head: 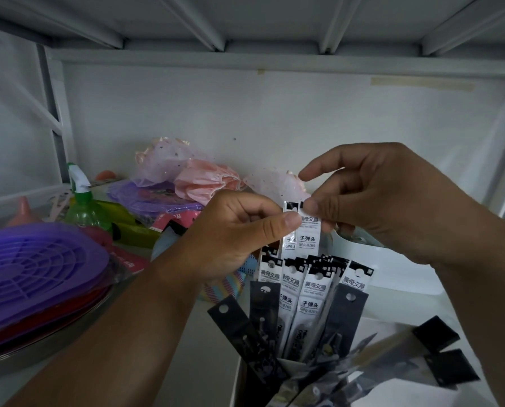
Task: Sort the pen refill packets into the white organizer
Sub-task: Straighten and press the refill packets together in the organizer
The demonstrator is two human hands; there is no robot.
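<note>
Refill packets [302, 227] — pinched by both hands' fingers [286, 223].

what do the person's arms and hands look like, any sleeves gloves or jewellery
Both forearms are bare as far as the frame shows, with no sleeve in view. The left hand and the right hand wear no gloves, and no rings, watch or wristband show on the fingers or wrists. The thumbnails that show look short and unpainted.

Home storage shelf: white metal rack [245, 64], spray bottle [82, 207], purple plastic lids [36, 268] (household clutter).
</note>
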